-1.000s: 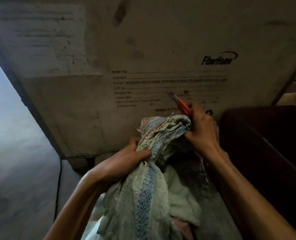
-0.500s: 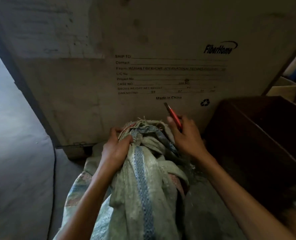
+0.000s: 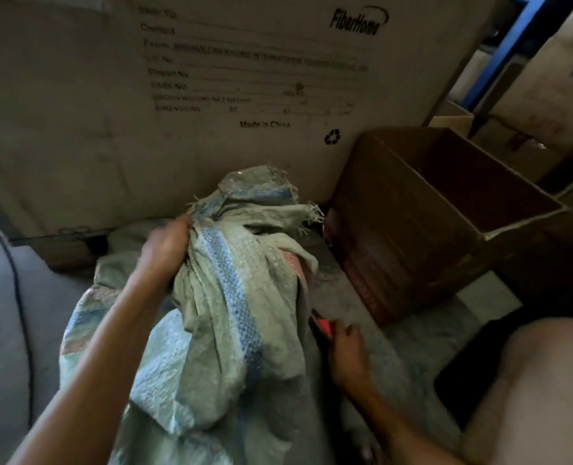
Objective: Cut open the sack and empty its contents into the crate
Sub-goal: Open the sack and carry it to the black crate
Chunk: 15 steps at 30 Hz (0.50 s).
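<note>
A woven greenish-white sack (image 3: pixel 231 313) with a blue stripe stands in front of me, its frayed top bunched and loose. My left hand (image 3: pixel 165 250) grips the bunched neck of the sack on its left side. Low beside the sack's right flank, my right hand (image 3: pixel 347 350) holds a red-handled cutter (image 3: pixel 322 325), partly hidden behind the sack's fabric. An open brown cardboard crate (image 3: pixel 473 226) stands on the floor to the right of the sack; the bottom of its dark interior is out of sight.
A large printed cardboard box (image 3: pixel 211 95) forms a wall right behind the sack. A black cable (image 3: pixel 19 297) runs along the grey floor at left. More boxes and a blue post (image 3: pixel 513 55) stand at the back right. My bare knee (image 3: pixel 540 380) is at lower right.
My right hand with the red cutter has dropped from the top of the sack to its lower right side. The sack's top hangs looser. My view has shifted right, showing the crate.
</note>
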Available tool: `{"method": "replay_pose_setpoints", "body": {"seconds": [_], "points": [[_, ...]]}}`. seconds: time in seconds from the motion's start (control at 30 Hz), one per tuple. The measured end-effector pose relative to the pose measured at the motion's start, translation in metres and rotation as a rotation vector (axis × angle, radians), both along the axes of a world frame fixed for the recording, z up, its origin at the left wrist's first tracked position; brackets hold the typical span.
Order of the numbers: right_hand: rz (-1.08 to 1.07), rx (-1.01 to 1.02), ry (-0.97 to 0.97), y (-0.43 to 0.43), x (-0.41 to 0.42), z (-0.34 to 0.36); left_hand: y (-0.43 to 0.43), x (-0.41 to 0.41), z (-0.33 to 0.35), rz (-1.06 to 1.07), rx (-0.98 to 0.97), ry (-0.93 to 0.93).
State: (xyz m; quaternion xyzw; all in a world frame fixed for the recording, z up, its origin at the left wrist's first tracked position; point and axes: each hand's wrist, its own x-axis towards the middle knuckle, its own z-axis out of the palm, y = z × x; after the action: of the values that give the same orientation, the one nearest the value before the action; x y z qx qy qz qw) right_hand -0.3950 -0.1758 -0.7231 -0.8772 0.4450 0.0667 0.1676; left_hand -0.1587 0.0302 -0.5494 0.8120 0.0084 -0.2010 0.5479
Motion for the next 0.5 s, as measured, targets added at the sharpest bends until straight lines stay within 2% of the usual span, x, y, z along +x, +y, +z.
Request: {"method": "replay_pose_setpoints", "body": {"seconds": [0.1, 0.3, 0.33, 0.37, 0.43, 0.5], "points": [[0.073, 0.007, 0.099, 0.014, -0.014, -0.032, 0.001, -0.004, 0.005, 0.016, -0.231, 0.136], [0.147, -0.108, 0.184, 0.014, 0.000, -0.021, 0.003, -0.018, 0.022, -0.036, -0.338, 0.295], [0.099, -0.099, 0.116, 0.013, 0.009, -0.009, 0.002, -0.019, 0.026, -0.035, -0.346, 0.318], [0.006, -0.044, -0.042, 0.011, 0.021, 0.005, 0.000, -0.020, 0.029, -0.034, -0.350, 0.337], [-0.213, 0.178, -0.497, 0.004, 0.053, 0.043, -0.004, -0.021, 0.032, -0.035, -0.393, 0.370], [-0.219, 0.372, -0.822, -0.006, 0.088, 0.090, -0.010, -0.020, 0.033, -0.058, -0.466, 0.438]]}}
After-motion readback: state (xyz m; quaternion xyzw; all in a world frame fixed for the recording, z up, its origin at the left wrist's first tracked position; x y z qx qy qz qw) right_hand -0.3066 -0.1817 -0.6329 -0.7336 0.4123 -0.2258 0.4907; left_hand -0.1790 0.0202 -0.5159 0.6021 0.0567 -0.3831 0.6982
